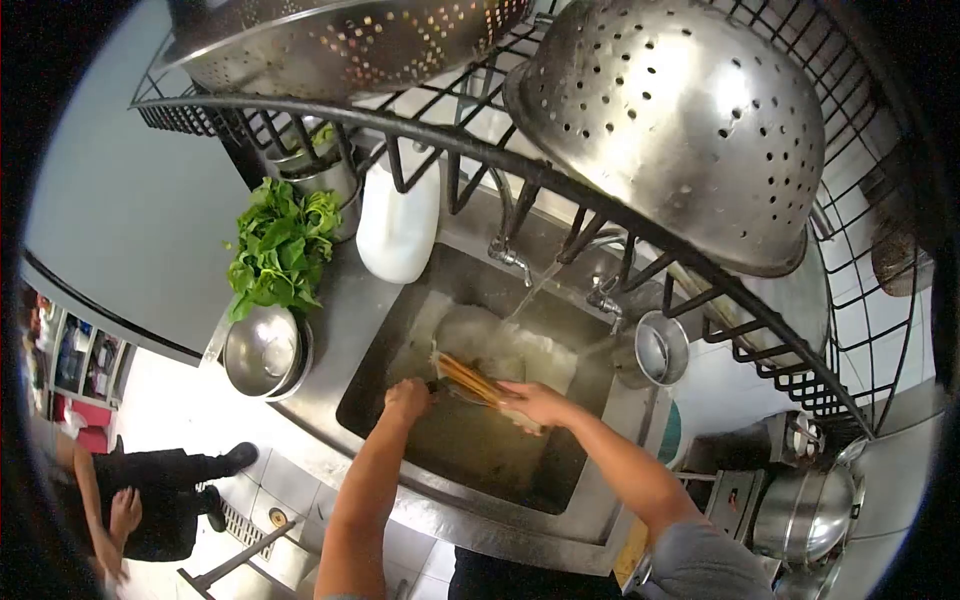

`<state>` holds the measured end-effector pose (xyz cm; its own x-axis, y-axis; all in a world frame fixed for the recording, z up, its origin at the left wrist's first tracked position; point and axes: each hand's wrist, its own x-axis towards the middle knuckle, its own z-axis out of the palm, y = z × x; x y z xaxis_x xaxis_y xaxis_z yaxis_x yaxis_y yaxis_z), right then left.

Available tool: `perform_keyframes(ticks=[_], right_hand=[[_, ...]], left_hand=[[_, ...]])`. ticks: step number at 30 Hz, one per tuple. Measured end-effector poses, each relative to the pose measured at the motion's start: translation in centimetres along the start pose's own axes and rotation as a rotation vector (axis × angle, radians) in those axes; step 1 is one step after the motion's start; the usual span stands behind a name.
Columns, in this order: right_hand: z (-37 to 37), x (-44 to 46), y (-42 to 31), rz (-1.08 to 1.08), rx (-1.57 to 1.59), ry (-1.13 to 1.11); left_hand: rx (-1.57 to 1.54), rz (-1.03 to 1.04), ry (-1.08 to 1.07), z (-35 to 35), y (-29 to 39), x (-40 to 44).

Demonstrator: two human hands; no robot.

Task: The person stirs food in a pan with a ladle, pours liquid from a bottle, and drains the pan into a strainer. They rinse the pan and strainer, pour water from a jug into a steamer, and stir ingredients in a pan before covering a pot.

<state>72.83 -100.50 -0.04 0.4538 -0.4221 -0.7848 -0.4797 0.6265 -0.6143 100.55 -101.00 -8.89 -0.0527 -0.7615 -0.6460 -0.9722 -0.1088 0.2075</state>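
Observation:
Over the metal sink [395, 318], which has cloudy water in it, my right hand [535, 404] is closed around a bundle of thin wooden sticks [465, 378] that points to the upper left. My left hand [407, 401] is in a fist at the left side of the basin. Something dark shows by its fingers, too small to name. Water runs from the faucet [512, 260] in a stream into the basin. Below it lies a pale, rounded shape in the water, its outline blurred by foam.
A black wire rack [470, 150] with a large steel colander [690, 130] overhangs the sink. To the left are leafy greens [278, 245], a white jug [397, 225] and steel bowls [260, 350]. A metal pot [660, 350] stands right. Another person's hand [125, 512] shows lower left.

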Motion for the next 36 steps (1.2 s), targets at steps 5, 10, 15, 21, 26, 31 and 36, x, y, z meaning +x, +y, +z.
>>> perform_keyframes(ticks=[5, 10, 15, 21, 26, 31, 36], right_hand=[[1.7, -7.4, -3.1, -0.227, -0.519, 0.520], [-2.3, -7.3, 3.6, -0.118, -1.113, 0.645], [2.6, -9.5, -0.9, -0.448, -0.707, 0.746], [0.4, -5.6, 5.0, -0.225, -0.648, 0.518], [0.1, 1.9, 5.5, -0.096, -0.485, 0.235], [-6.2, 6.9, 3.2, 0.453, -1.043, 0.137], [0.3, 5.3, 5.6, -0.164, -0.991, 0.290]], left_hand=[[0.339, 0.111, 0.042, -6.3, 8.0, -1.2], [0.468, 0.041, 0.220, -6.8, 10.7, -2.2], [0.550, 0.073, 0.308, -6.8, 9.9, -4.4], [0.344, 0.109, 0.238, -6.4, 4.4, -4.2], [-0.344, -0.088, -0.318, -1.5, -0.7, -1.8], [0.034, 0.312, 0.135, 8.0, -5.5, 4.2], [-0.263, -0.026, 0.137, 6.1, -3.6, 4.0]])
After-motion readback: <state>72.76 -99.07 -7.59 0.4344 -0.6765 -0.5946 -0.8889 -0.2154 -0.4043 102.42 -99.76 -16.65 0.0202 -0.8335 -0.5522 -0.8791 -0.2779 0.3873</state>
